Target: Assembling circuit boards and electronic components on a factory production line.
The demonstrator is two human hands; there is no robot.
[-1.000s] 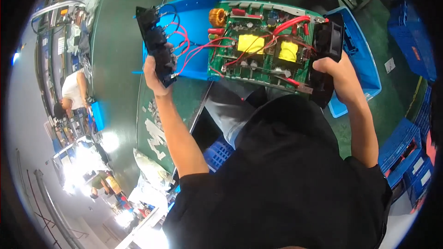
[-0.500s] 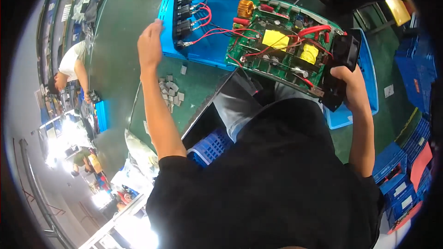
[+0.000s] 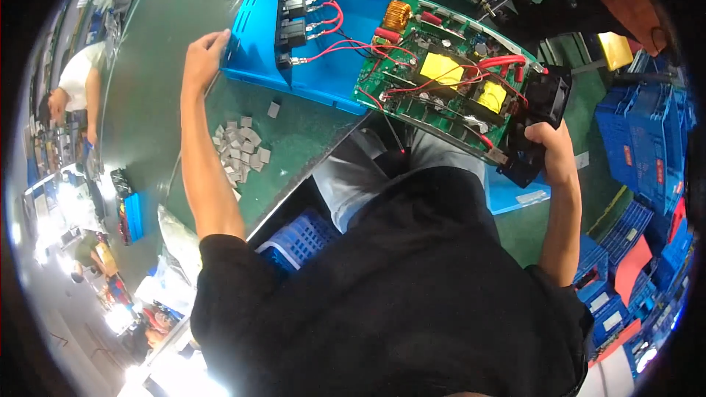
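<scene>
Your right hand (image 3: 555, 148) clamps the fan panel (image 3: 548, 97); whether your left hand (image 3: 200, 66) grips the blue casing (image 3: 254, 55), upper left, I can't tell. Pulling could strain the red wires (image 3: 330, 49).

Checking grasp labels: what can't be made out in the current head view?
- Head view, right hand: most fingers, hidden behind the black fan panel.
- Head view, circuit board: underside, hidden by its own upper face.
- Head view, left hand: grip or mere touch on the blue case; contact too small.
- Head view, person in white: handwork, blurred and small.
</scene>
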